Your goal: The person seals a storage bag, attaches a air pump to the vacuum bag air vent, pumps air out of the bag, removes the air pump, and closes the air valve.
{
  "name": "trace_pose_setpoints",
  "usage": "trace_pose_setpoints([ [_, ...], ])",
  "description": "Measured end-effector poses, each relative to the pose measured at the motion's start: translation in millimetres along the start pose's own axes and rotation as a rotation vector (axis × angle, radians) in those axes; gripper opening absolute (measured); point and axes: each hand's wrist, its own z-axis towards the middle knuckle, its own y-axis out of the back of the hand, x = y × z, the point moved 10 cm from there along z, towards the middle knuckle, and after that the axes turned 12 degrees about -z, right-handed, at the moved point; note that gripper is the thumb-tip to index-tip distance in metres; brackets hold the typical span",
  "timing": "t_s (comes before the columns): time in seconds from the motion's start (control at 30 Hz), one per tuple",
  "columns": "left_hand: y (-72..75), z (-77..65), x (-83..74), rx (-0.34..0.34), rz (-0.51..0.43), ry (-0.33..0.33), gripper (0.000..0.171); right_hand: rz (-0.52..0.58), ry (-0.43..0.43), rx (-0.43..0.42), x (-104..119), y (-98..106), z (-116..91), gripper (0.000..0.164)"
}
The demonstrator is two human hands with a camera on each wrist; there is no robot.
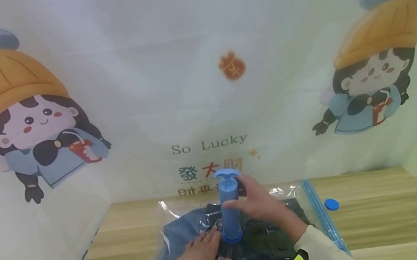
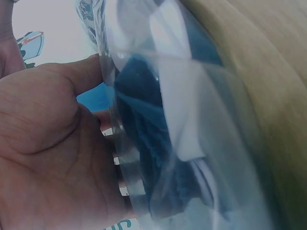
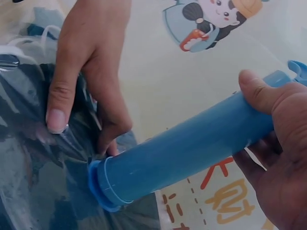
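Note:
A blue hand pump (image 1: 230,216) stands upright on a clear plastic vacuum bag (image 1: 267,244) with dark and blue clothes inside. My right hand (image 1: 260,199) grips the upper part of its barrel, thumb on one side and fingers on the other, as the right wrist view also shows. The T-shaped handle (image 1: 226,173) sits down close to the barrel top. With fingers spread, my left hand (image 1: 202,256) presses on the bag just left of the pump's base flange (image 3: 101,187). In the left wrist view, its palm (image 2: 53,143) faces the plastic.
A round blue cap (image 1: 331,204) lies on the wooden table (image 1: 379,207), right of the bag's blue zip edge (image 1: 323,212). A printed cloth backdrop (image 1: 180,61) rises behind and at both sides of the table.

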Motion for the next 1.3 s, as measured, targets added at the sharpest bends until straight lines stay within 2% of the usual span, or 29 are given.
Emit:
trace_pose_setpoints([
  [0.23,-2.1,0.9,1.1,0.002,-0.004,0.002,0.07,-0.005,-0.041,-0.094,-5.5,0.2,-2.1,0.082],
  [0.43,-1.2,2.6,0.8,-0.003,-0.004,-0.003,0.071,0.019,-0.051,-0.156,-3.2,1.6,-1.7,0.085],
  [0.7,-1.1,0.3,-1.6,-0.013,-0.004,-0.012,0.07,-0.018,-0.041,-0.241,-2.0,3.5,-2.6,0.078],
  [1.03,-1.5,2.7,-0.5,-0.012,0.006,-0.015,0.071,-0.137,0.008,-0.385,2.9,7.0,-5.6,0.065],
  [1.17,-2.0,2.7,1.0,-0.006,0.005,-0.008,0.07,-0.129,0.019,-0.359,-0.7,4.4,-3.8,0.065],
  [1.3,-3.1,3.1,1.7,-0.005,0.012,-0.006,0.071,-0.118,-0.022,-0.247,-11.1,-3.0,-3.7,0.076],
])
